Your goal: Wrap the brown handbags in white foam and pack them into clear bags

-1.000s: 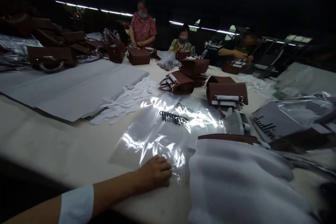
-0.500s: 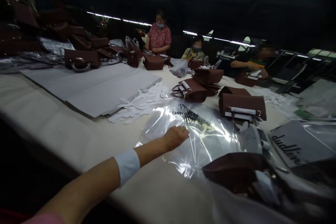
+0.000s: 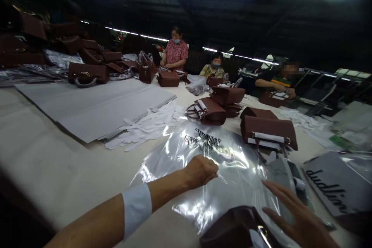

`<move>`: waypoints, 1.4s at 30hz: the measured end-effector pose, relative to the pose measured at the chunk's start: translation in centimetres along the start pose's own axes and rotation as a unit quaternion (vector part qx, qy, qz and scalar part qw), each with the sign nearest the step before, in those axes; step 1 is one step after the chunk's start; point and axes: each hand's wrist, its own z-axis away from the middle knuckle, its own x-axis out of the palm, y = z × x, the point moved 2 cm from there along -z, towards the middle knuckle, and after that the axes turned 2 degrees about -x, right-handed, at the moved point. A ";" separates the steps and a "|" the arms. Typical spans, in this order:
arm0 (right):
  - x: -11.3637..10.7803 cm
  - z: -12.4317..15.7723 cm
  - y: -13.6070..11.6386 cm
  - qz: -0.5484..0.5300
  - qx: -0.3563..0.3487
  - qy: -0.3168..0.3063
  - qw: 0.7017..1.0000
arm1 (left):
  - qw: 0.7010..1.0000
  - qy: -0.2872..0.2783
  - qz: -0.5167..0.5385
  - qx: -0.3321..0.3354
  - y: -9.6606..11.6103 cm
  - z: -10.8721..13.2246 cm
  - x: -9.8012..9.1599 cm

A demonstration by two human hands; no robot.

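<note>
Bare tabletop (image 3: 58, 155) lies left of the plastic bag (image 3: 232, 170) — left hand (image 3: 200, 170) pinches it, right hand (image 3: 293, 213) hovers, fingers spread.

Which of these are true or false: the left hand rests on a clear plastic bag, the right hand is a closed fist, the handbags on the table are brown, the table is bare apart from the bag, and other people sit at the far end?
1. The left hand rests on the clear plastic bag. True.
2. The right hand is a closed fist. False: its fingers are spread open over the bag's edge.
3. The handbags are brown. True.
4. The table holds only the bag. False: grey sheets and white paper strips lie there too.
5. Other people are at the far end. True.
</note>
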 end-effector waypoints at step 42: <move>4.3 1.9 1.1 -0.123 -0.001 -0.005 0.992 | 0.978 -0.141 0.017 -0.155 1.1 -0.4 2.6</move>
